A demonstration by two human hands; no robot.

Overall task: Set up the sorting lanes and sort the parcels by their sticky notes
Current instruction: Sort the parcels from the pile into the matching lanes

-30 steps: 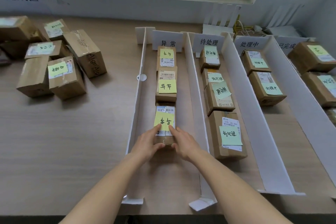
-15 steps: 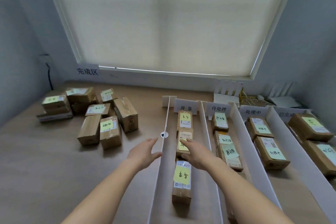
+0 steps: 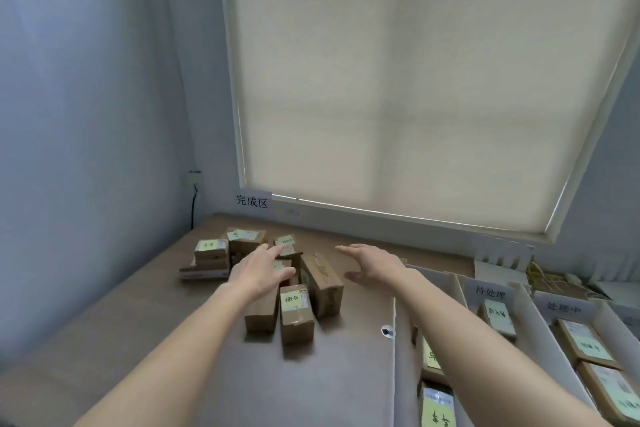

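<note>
A cluster of brown cardboard parcels (image 3: pixel 323 282) with yellow-green sticky notes lies on the table's far left. My left hand (image 3: pixel 258 270) hovers over the cluster with straight fingers and holds nothing. My right hand (image 3: pixel 375 265) is spread open just right of the cluster, also holding nothing. One small parcel (image 3: pixel 296 312) with a note stands at the cluster's near edge. White cardboard lane walls (image 3: pixel 394 357) run along the right, with sorted parcels (image 3: pixel 498 319) inside them behind paper labels (image 3: pixel 490 293).
A wooden table (image 3: pixel 156 340) spans the view, its left edge against a wall. A paper sign (image 3: pixel 252 200) hangs under the window blind (image 3: pixel 415 97). White racks and cables (image 3: pixel 540 274) sit at the back right. A small round object (image 3: pixel 387 331) lies beside the leftmost lane wall.
Both hands let go of the parcel in the leftmost lane and moved up and left to the unsorted cluster. The view tilted up toward the window.
</note>
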